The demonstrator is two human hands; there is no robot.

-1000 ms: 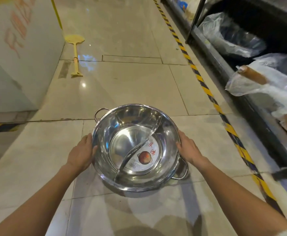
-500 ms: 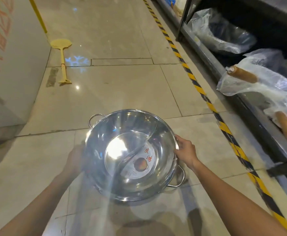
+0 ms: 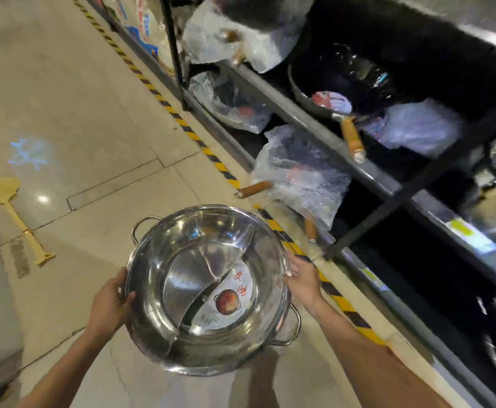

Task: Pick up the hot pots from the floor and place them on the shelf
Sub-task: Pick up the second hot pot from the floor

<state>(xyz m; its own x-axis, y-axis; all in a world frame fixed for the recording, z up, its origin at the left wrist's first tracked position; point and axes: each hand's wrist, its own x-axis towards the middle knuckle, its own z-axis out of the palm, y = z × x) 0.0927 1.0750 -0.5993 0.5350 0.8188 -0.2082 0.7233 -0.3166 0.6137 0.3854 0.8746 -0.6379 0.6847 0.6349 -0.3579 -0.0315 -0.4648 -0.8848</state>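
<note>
A shiny steel hot pot [image 3: 182, 278] with a curved divider and a round label inside is held in the air above the tiled floor, low in the view. My left hand [image 3: 110, 303] grips its left rim, thumb over the edge. On the opposite rim my right hand [image 3: 301, 279] holds the pot. Two wire loop handles stick out at the pot's upper left and lower right. The dark metal shelf [image 3: 355, 160] runs along the right side, its tiers slanting across the view.
Bagged woks with wooden handles [image 3: 302, 178] lie on the shelf tiers. A black-and-yellow striped line [image 3: 182, 125] marks the floor along the shelf base. A yellow long-handled scoop [image 3: 11, 213] lies on the floor at the left, beside a pale cabinet.
The pot has risen off the floor in both hands, and the view has swung right so the shelf tiers now fill the right side.
</note>
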